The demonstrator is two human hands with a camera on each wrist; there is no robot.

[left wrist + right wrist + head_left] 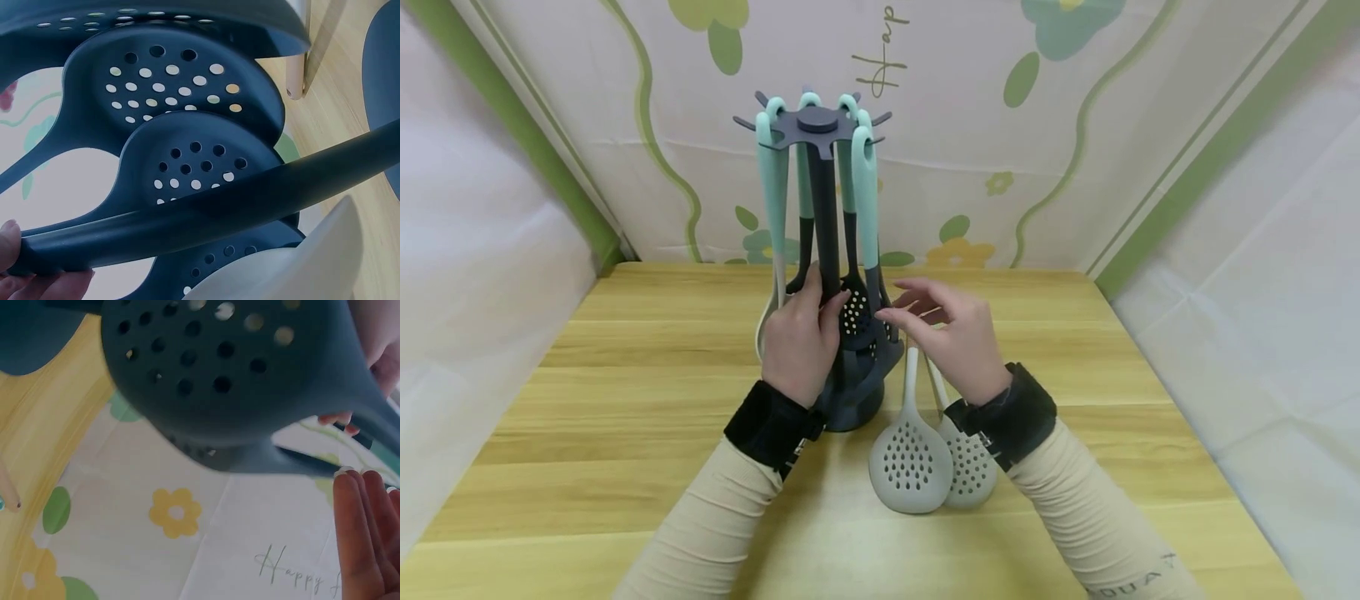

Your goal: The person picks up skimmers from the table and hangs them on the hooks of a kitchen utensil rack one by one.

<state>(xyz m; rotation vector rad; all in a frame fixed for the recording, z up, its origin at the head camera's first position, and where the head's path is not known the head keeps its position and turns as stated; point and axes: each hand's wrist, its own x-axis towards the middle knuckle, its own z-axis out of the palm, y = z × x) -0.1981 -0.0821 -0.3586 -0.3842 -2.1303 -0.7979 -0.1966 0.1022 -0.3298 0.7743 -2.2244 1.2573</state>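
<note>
A dark utensil stand with a round base rises from the table; teal-handled utensils hang from its hooks. My left hand grips the pole partway down; in the left wrist view its fingertips curl around that pole. My right hand is beside the hanging utensil with a teal handle at the stand's right, its fingers extended. Holes pierce the dark head of a hanging skimmer in the right wrist view, where the right fingers look straight, with nothing held between them.
A grey slotted turner and a grey skimmer lie overlapping on the wooden table, partly under the right forearm. A pale ladle hangs at the stand's left. Behind stands a floral cloth.
</note>
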